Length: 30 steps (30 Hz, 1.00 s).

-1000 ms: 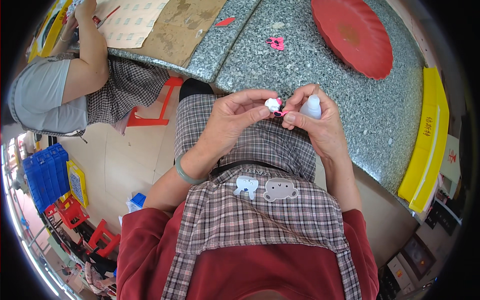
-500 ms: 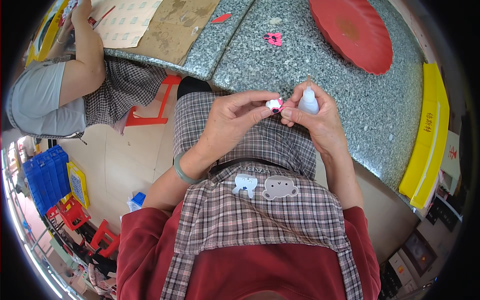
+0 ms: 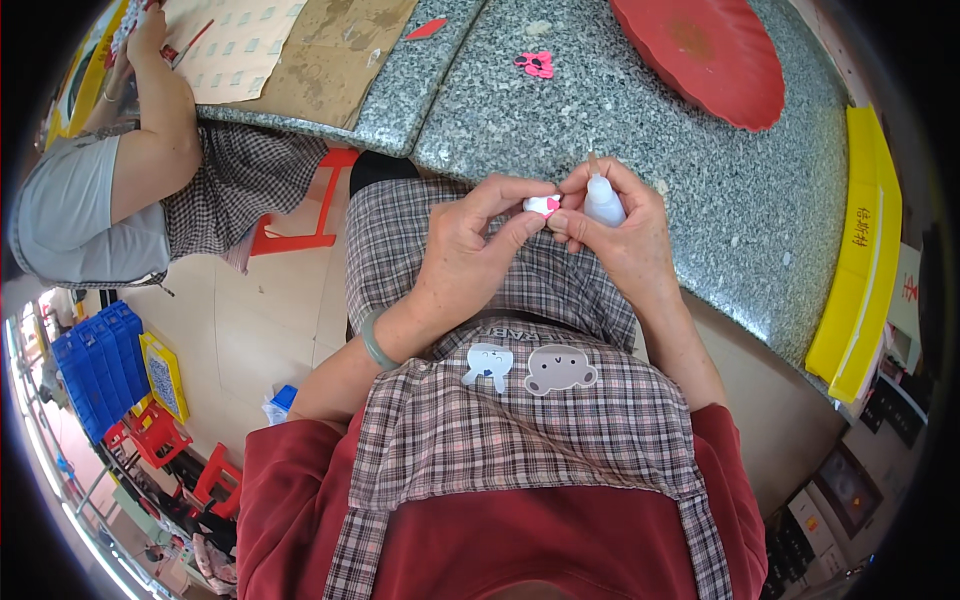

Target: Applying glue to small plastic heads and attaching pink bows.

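Between the fingertips of my left hand (image 3: 465, 245) is a small white piece with pink parts (image 3: 542, 205), too small to name more exactly. My right hand (image 3: 630, 225) meets it from the other side, thumb and forefinger at its pink edge. A translucent white squeeze bottle with a thin nozzle (image 3: 604, 204) is also tucked in the right hand, its tip pointing away from me. Both hands are closed, just over the near edge of the speckled stone table (image 3: 560, 120). Farther off on the stone lie small pink and black pieces (image 3: 538, 65).
A red scalloped dish (image 3: 705, 55) sits at the far right of the table. Brown cardboard (image 3: 335, 60) and a sheet with rows of small items (image 3: 235, 55) lie at the left, near a red scrap (image 3: 427, 29). A co-worker's arm (image 3: 165, 120) is beside them. Yellow edging (image 3: 862, 250) stands right.
The small piece has been turned in my fingers: its black part no longer shows, and white with pink faces up. Both hands shifted slightly left, and the bottle tilted a little.
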Motion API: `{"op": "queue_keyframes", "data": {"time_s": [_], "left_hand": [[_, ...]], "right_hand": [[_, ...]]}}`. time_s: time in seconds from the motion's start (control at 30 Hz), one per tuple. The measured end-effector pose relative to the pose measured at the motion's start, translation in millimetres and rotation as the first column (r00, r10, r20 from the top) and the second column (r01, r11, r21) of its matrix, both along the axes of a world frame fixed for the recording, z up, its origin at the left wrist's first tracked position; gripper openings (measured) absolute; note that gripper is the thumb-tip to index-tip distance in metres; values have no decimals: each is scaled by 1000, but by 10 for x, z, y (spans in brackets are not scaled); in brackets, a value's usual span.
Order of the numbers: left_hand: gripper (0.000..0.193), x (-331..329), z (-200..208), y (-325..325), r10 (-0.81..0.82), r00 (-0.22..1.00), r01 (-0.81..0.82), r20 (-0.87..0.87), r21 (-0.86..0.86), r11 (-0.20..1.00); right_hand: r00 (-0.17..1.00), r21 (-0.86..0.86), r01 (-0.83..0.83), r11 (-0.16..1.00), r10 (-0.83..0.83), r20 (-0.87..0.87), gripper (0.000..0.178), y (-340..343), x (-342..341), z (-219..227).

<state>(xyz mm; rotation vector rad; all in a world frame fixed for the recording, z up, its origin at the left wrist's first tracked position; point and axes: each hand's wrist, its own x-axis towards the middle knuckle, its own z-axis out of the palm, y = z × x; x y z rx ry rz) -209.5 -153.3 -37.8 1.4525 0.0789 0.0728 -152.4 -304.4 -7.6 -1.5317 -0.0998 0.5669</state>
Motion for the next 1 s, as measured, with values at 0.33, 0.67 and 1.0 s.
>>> {"op": "queue_keyframes", "data": {"time_s": [0.33, 0.67, 1.0], "left_hand": [[21, -11, 29, 7, -2, 997, 6, -78, 59, 998], [26, 23, 24, 136, -162, 970, -4, -183, -675, 738], [27, -2, 169, 73, -107, 977, -15, -186, -553, 833]], "right_hand": [[998, -29, 63, 998, -64, -1, 17, 106, -23, -37], [991, 104, -23, 994, 36, -131, 11, 36, 98, 112], [989, -14, 46, 999, -44, 141, 10, 148, -22, 7]]}}
